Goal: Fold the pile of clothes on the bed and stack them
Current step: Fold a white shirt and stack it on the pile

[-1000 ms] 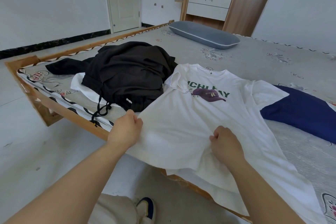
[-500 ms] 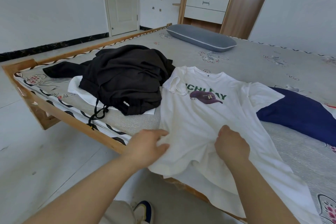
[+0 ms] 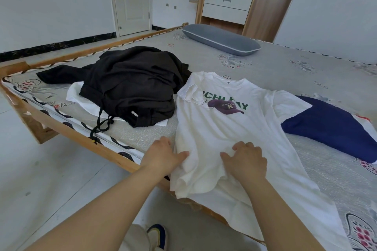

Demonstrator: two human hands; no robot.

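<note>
A white T-shirt (image 3: 220, 128) with green letters and a purple cap print lies face up on the bed (image 3: 285, 67), its left side folded in and its hem hanging over the near edge. My left hand (image 3: 163, 155) rests at the folded left edge near the hem, thumb on the cloth. My right hand (image 3: 246, 161) lies on the shirt's lower middle, fingers bent into the fabric. A heap of black clothes (image 3: 130, 85) sits to the left on a white garment (image 3: 81, 100). A dark blue garment (image 3: 334, 126) lies at the right.
A grey pillow (image 3: 220, 39) lies at the far side of the bed. The wooden bed frame (image 3: 67, 128) runs along the near left edge, with a black drawstring hanging over it. A wardrobe with white drawers (image 3: 228, 4) and a door (image 3: 130, 0) stand behind. My shoe (image 3: 158, 234) is on the floor.
My left hand carried the shirt's left side inward to the right, so the shirt is narrower. Both hands have come down onto the fabric near the hem.
</note>
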